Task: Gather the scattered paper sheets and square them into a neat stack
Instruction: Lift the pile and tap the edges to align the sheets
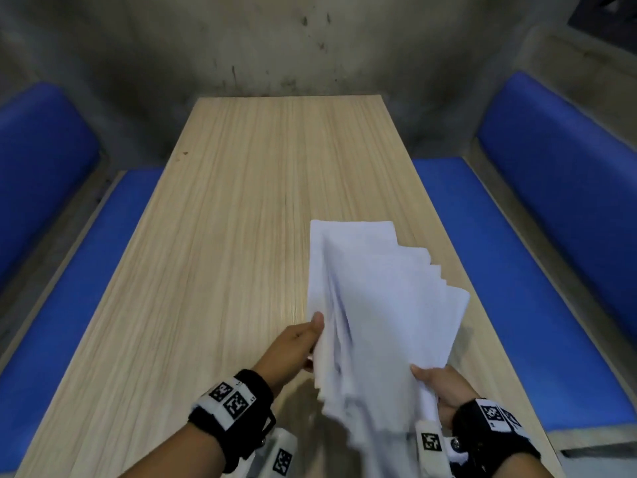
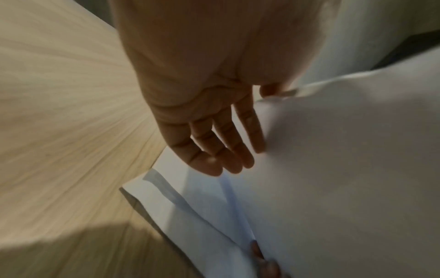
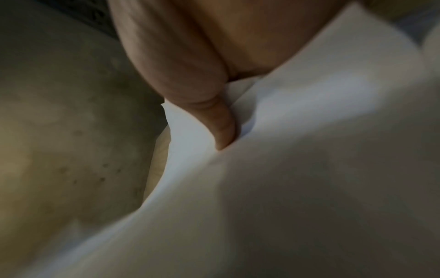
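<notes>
A fanned bunch of white paper sheets is held just above the wooden table, its far corners stepped out to the right. My left hand pinches the bunch's left edge, thumb on top. In the left wrist view its fingers lie straight against the sheets. My right hand grips the near right corner. The right wrist view shows its thumb pressed into the paper, with the other fingers hidden underneath.
The long table runs away from me to a stained concrete wall. Blue padded benches flank it on the left and right. No loose sheet shows on the tabletop.
</notes>
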Demonstrator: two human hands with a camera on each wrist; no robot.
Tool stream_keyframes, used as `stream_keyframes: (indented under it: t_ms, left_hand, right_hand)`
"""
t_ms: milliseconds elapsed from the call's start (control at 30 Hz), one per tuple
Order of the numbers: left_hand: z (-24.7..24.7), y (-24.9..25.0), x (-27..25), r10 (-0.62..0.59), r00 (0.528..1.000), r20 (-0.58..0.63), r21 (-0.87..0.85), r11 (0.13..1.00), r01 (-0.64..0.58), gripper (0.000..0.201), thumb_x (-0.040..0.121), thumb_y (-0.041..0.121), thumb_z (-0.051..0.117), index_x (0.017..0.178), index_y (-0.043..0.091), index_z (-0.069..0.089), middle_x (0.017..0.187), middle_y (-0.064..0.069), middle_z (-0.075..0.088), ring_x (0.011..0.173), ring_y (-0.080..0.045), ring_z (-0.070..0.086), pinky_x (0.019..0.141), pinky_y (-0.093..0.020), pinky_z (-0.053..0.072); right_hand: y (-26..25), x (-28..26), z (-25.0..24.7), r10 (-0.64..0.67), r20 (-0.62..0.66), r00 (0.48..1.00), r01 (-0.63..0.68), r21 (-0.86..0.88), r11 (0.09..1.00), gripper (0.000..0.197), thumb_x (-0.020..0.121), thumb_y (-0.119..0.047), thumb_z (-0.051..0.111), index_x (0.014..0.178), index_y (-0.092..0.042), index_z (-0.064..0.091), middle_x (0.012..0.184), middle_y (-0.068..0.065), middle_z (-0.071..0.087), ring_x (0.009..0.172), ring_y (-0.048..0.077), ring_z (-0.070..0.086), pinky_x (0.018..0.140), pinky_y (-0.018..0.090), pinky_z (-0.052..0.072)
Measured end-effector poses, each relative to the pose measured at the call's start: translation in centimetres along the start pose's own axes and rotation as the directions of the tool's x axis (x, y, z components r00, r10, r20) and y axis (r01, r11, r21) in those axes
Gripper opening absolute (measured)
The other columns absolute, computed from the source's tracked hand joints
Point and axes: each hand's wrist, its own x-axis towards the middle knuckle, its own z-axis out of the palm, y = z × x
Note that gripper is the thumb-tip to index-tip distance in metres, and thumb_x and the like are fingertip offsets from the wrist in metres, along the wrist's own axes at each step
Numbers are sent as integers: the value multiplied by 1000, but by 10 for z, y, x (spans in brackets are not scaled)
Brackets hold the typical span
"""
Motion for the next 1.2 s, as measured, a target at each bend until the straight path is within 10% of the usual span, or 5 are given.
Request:
stream_keyframes:
  t_ms: [200, 367, 500, 800, 1200]
  left_hand:
    - [-15, -13, 62, -28, 886, -464, 99, 992, 83, 32, 92, 31, 54, 119, 14, 59, 128, -8, 58, 122, -29, 55, 97, -36, 47]
    - [9, -24, 102, -84, 907, -413, 463, 838, 289, 57, 93, 35, 43, 145, 18, 29, 139, -13, 45, 125, -32, 46, 108, -44, 36]
    - [-1, -32, 97, -299, 890, -345, 42, 942, 333, 83, 82, 74, 34, 140, 16, 41, 140, -17, 52, 124, -35, 51, 109, -48, 37]
    - [-62, -55, 36, -154, 984, -87, 250, 953, 171, 30, 78, 18, 70, 107, 13, 67, 107, -7, 73, 98, -26, 68, 83, -33, 55]
    - [-35, -36, 42, -125, 972, -199, 187, 969, 163, 35, 80, 8, 66, 115, 5, 63, 113, -18, 68, 99, -30, 65, 90, -41, 53]
  right_hand:
    - [-10, -16, 8, 20, -78, 997, -20, -7, 1000, 22, 85, 3, 59, 106, 8, 62, 101, 28, 69, 98, 44, 64, 96, 61, 44]
    - [-6, -11, 11, 10, -95, 995, -9, 6, 1000, 25, 85, 3, 58, 109, 7, 62, 101, 29, 71, 97, 44, 65, 93, 61, 46]
    - [-19, -7, 9, -57, -108, 993, 51, -51, 997, 28, 84, -3, 62, 112, 1, 61, 103, 26, 70, 101, 46, 63, 93, 63, 45]
    - [-49, 2, 42, -399, -216, 891, 211, -581, 786, 51, 68, -12, 64, 117, -4, 53, 115, 19, 57, 100, 37, 59, 83, 40, 52]
    - [-35, -5, 73, -329, -213, 920, 234, -374, 897, 34, 80, 9, 46, 113, 3, 49, 106, 16, 60, 90, 28, 56, 74, 26, 45]
